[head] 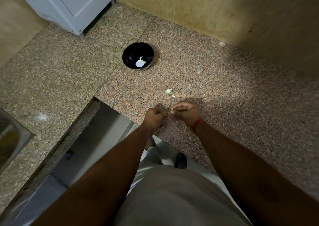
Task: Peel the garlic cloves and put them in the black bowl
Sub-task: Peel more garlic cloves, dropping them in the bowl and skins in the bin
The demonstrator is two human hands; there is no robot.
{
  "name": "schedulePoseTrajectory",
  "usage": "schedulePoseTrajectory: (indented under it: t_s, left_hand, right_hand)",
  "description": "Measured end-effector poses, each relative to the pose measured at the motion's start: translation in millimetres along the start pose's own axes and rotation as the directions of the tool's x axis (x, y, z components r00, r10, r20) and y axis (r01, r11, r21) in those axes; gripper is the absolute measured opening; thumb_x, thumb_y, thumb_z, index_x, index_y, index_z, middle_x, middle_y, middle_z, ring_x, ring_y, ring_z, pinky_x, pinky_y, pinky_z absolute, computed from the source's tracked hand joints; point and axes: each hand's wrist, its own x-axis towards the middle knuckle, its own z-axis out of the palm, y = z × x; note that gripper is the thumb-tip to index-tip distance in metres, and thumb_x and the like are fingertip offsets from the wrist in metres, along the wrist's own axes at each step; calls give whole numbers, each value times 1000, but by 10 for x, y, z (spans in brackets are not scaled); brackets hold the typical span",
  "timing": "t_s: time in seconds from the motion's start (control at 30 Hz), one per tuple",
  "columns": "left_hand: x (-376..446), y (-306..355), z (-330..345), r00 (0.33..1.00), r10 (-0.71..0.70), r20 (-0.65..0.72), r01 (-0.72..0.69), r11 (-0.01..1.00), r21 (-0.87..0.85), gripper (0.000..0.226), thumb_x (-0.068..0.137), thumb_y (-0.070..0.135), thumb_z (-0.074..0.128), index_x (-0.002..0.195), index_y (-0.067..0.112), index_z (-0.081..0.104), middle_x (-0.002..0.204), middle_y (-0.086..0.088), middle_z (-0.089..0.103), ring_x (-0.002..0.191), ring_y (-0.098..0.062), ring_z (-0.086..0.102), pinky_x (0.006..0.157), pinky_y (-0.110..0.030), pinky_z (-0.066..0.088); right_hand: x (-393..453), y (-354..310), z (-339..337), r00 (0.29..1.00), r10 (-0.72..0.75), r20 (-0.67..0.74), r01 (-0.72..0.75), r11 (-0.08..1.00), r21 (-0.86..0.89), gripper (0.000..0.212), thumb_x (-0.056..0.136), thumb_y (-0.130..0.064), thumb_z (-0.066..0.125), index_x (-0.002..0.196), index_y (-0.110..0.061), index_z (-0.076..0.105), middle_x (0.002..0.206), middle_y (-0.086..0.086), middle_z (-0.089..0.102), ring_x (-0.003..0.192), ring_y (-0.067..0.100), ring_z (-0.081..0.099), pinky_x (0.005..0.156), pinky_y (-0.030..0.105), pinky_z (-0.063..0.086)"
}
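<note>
Black bowl (pixel 137 58) holding white garlic bits (pixel 140 63), speckled pink-brown granite counter (pixel 215 91), pale cloves (pixel 168 90) on it, red wrist thread (pixel 198 123), white appliance (pixel 69 6), tan wall (pixel 224 10).

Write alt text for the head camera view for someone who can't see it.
Seen from above, a person's left hand and right hand meet over a speckled granite counter, pinching a small garlic clove between them. Two garlic pieces lie just beyond the hands, and farther back a black bowl holds white garlic.
</note>
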Motion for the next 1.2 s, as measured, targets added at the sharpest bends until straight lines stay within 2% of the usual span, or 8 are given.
schedulePoseTrajectory:
  t_s: [0.07, 0.2, 0.37, 0.47, 0.6, 0.67, 0.87, 1.2]
  left_hand:
    - [46, -31, -6, 999, 29, -32, -22, 981, 193, 31, 95, 16, 68, 71, -3, 64, 57, -11, 53, 49, -23, 51, 51, -42, 49]
    - [53, 52, 18, 990, 140, -9, -117, 863, 492, 31, 100, 18, 61, 71, 8, 66, 61, -3, 55, 52, -14, 48, 51, -28, 34]
    - [74, 75, 14, 946, 324, 2, -263, 766, 586, 40, 98, 21, 66, 60, 18, 53, 56, 6, 45, 49, -6, 36, 53, -18, 28]
    - [110, 45, -8, 932, 362, -11, -289, 762, 580, 21, 90, 14, 72, 69, 13, 69, 64, 3, 63, 55, -9, 52, 59, -22, 39]
    - [75, 87, -23, 904, 428, 10, -387, 807, 446, 11, 84, 3, 75, 83, 12, 81, 77, 3, 74, 63, -3, 63, 64, -4, 42]
    - [85, 85, -34, 895, 443, 54, -421, 800, 427, 13, 82, 0, 77, 85, 12, 82, 80, 1, 77, 66, -3, 66, 66, -7, 45]
    - [57, 132, -66, 900, 416, 128, -429, 796, 427, 9, 87, 5, 76, 83, 11, 81, 74, -1, 77, 49, 8, 59, 55, -14, 48]
    - [91, 249, -44, 927, 324, 190, -376, 788, 488, 27, 90, 15, 75, 66, 7, 69, 58, -11, 67, 51, -32, 66, 48, -44, 54]
  right_hand:
    - [11, 18, 7, 999, 32, -17, -31, 999, 38, 24, 79, 6, 81, 102, 5, 74, 97, 23, 76, 87, 32, 76, 76, 44, 64]
    - [24, 43, 14, 996, 75, -44, -75, 997, 13, 22, 85, 6, 76, 106, 3, 75, 106, 13, 77, 88, 23, 75, 73, 33, 63]
    - [69, 43, 10, 993, 104, -55, -108, 992, -68, 18, 89, 7, 71, 105, 1, 77, 106, 12, 77, 86, 22, 72, 76, 35, 64]
    - [76, -3, 12, 992, 119, -40, -123, 987, -108, 20, 89, 9, 68, 105, 3, 77, 106, 20, 75, 85, 26, 70, 79, 40, 64]
    - [100, -82, 2, 994, 108, -12, -109, 976, -188, 21, 83, 13, 70, 102, 5, 75, 101, 22, 75, 79, 24, 70, 71, 36, 64]
    - [127, -105, 12, 993, 115, -1, -113, 974, -198, 20, 81, 13, 71, 101, 7, 73, 97, 27, 74, 74, 27, 69, 64, 34, 62]
    - [177, -113, -7, 982, 187, -8, -186, 974, -132, 22, 79, 14, 72, 100, 8, 72, 95, 27, 75, 74, 27, 74, 68, 39, 64]
    - [163, -137, -51, 985, 171, 27, -166, 979, -116, 22, 82, 15, 71, 103, 9, 73, 101, 29, 73, 83, 32, 72, 71, 40, 65]
